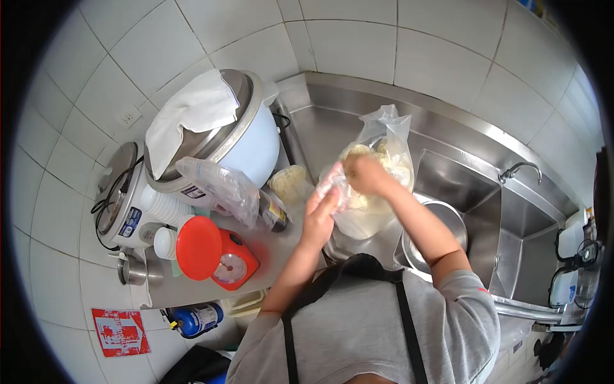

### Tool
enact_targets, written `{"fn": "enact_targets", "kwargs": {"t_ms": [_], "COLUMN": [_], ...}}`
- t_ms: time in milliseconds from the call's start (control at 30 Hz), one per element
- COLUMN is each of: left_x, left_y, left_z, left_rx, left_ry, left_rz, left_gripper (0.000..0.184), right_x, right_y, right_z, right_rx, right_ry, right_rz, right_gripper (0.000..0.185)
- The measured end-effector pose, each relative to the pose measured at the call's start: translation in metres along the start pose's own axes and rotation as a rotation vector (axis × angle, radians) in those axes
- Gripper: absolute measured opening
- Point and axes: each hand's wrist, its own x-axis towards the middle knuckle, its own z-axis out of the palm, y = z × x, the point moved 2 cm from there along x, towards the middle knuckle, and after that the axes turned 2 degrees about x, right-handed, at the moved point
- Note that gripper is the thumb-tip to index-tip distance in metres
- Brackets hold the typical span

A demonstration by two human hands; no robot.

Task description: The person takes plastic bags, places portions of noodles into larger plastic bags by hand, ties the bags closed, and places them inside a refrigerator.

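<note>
My left hand (323, 208) grips a small clear plastic bag (340, 195) with something pale in it. Close beside it, my right hand (366, 174) has its fingers curled at the mouth of the small bag; what they hold is hidden. Below both hands, a large clear plastic bag (391, 131) of pale yellowish clumps, perhaps noodles, rests on the steel sink counter. Left of my left hand stands another clear bag of the pale yellowish food (291, 184).
At left are a large pale-blue cooker (252, 144) with a white cloth (185, 121) on its lid, a smaller cooker (125, 208), stacked white cups (165, 208) and a red scale (240, 259). On the right, a metal pot (448, 221) sits near the sink basins and faucet (521, 169).
</note>
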Motion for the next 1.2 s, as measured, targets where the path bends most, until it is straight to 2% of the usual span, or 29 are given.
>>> {"fn": "enact_targets", "kwargs": {"t_ms": [33,100,133,167,200,233,267,300,367,433,467,500,533,567,600,633,767,900,967,1033,1100,1133,1200], "left_x": [-0.009,-0.006,-0.008,-0.001,0.008,0.028,0.049,0.068,0.088,0.094,0.097,0.094,0.093,0.108,0.119,0.127,0.121,0.111,0.093,0.085,0.074,0.071,0.075], "left_y": [0.002,-0.003,0.000,-0.001,0.008,0.009,0.020,0.025,0.029,-0.006,-0.018,-0.030,-0.005,0.008,0.026,0.033,0.045,0.072,0.064,0.047,0.034,0.037,0.051], "left_z": [-0.001,-0.014,-0.009,-0.018,-0.011,-0.032,-0.032,-0.019,0.012,0.074,0.091,0.103,0.109,0.094,0.072,0.062,0.084,0.066,0.046,0.031,0.024,0.027,0.042], "left_rx": [-0.041,-0.056,-0.003,0.040,0.061,0.062,0.016,0.085,0.242,0.387,0.406,0.423,0.647,0.336,0.246,0.186,0.164,0.175,0.212,0.243,0.273,0.285,0.260], "left_ry": [-0.001,0.026,0.161,0.203,0.341,0.305,0.402,0.346,0.248,0.176,0.030,-0.113,0.003,0.114,0.090,0.187,0.166,0.144,0.183,0.229,0.281,0.308,0.228], "left_rz": [-0.005,0.032,0.018,0.083,0.135,0.211,0.235,0.266,0.304,0.197,0.131,0.052,0.204,0.196,0.157,0.157,0.192,0.312,0.293,0.209,0.074,0.094,0.132], "left_gripper": [0.047,0.041,0.039,0.034,0.032,0.031,0.031,0.031,0.032,0.026,0.024,0.021,0.026,0.026,0.026,0.030,0.032,0.034,0.034,0.033,0.031,0.030,0.028], "right_x": [-0.006,-0.008,-0.001,-0.009,-0.017,-0.025,-0.023,-0.038,-0.066,-0.091,-0.088,-0.093,-0.090,-0.078,-0.065,-0.049,0.005,-0.014,-0.032,-0.032,-0.031,-0.032,-0.030], "right_y": [0.014,0.021,0.068,0.091,0.113,0.115,0.114,0.075,0.070,0.123,0.118,0.119,0.104,0.085,0.069,0.061,0.062,0.028,0.016,0.015,0.029,0.025,0.006], "right_z": [-0.014,-0.081,-0.074,-0.064,-0.054,-0.049,-0.053,-0.065,-0.073,-0.089,-0.104,-0.121,-0.138,-0.150,-0.157,-0.161,-0.193,-0.205,-0.195,-0.170,-0.157,-0.161,-0.176], "right_rx": [0.020,-0.496,-0.548,-0.301,-0.070,0.454,0.953,0.849,0.701,1.267,1.543,1.746,1.697,1.653,1.557,1.463,1.481,1.558,1.584,1.556,1.400,1.440,1.408], "right_ry": [0.389,0.810,0.799,0.684,0.587,0.377,0.148,0.190,0.377,0.416,0.638,0.592,0.611,0.629,0.574,0.516,0.438,0.416,0.383,0.201,0.237,0.247,0.277], "right_rz": [-0.124,0.103,0.257,0.327,0.422,0.406,0.345,0.377,0.386,0.571,0.632,0.583,0.548,0.513,0.531,0.537,0.446,0.178,0.080,0.139,0.318,0.285,0.223], "right_gripper": [0.041,0.042,0.033,0.027,0.021,0.018,0.016,0.016,0.016,0.017,0.020,0.015,0.014,0.017,0.022,0.028,0.027,0.025,0.026,0.029,0.028,0.028,0.028]}}
